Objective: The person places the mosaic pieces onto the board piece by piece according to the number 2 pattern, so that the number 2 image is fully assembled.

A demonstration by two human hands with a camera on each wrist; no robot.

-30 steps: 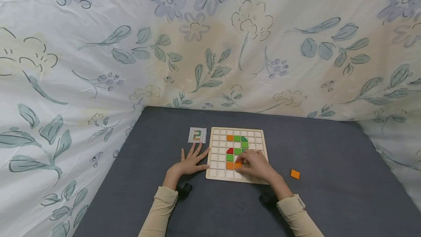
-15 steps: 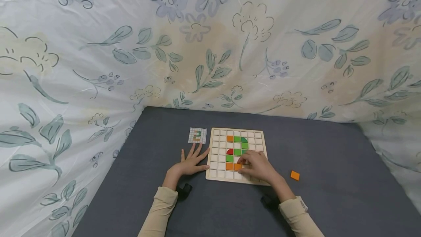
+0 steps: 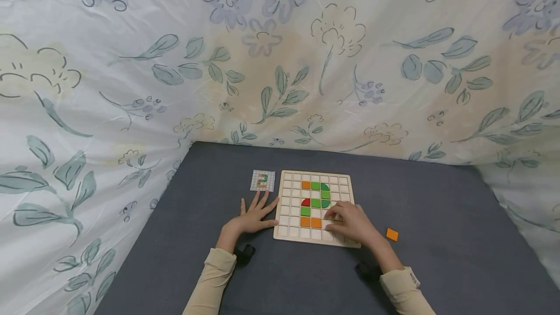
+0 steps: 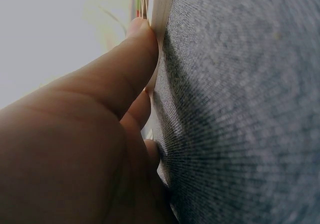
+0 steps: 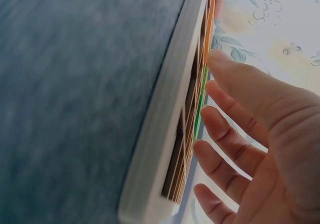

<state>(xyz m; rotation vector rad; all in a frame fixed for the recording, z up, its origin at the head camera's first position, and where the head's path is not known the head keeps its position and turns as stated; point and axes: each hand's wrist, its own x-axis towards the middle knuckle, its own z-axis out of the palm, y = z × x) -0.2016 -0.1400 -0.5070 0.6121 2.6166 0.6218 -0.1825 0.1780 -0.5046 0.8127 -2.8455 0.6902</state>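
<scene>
A wooden grid board (image 3: 288,231) lies on the table with orange, green and red pieces set in its cells. Two orange squares (image 3: 310,222) sit side by side in a lower row. My right hand (image 3: 352,220) hovers over the board's right part, fingers loosely bent and apart, holding nothing; the right wrist view shows a gap between thumb (image 5: 240,74) and fingers. My left hand (image 3: 251,218) lies spread on the table, its thumb and a fingertip touching the board's left edge. In the left wrist view the thumb (image 4: 125,64) rests against the wooden rim.
A small pattern card (image 3: 262,180) with a coloured figure lies beyond my left fingertips. One loose orange square (image 3: 392,234) is on the dark tabletop (image 3: 420,198), right of the board. A floral curtain (image 3: 280,62) stands behind and at the sides.
My right hand has let go of the second orange square and drawn back to the right, uncovering it and a rounded green piece. The left hand has stayed in place.
</scene>
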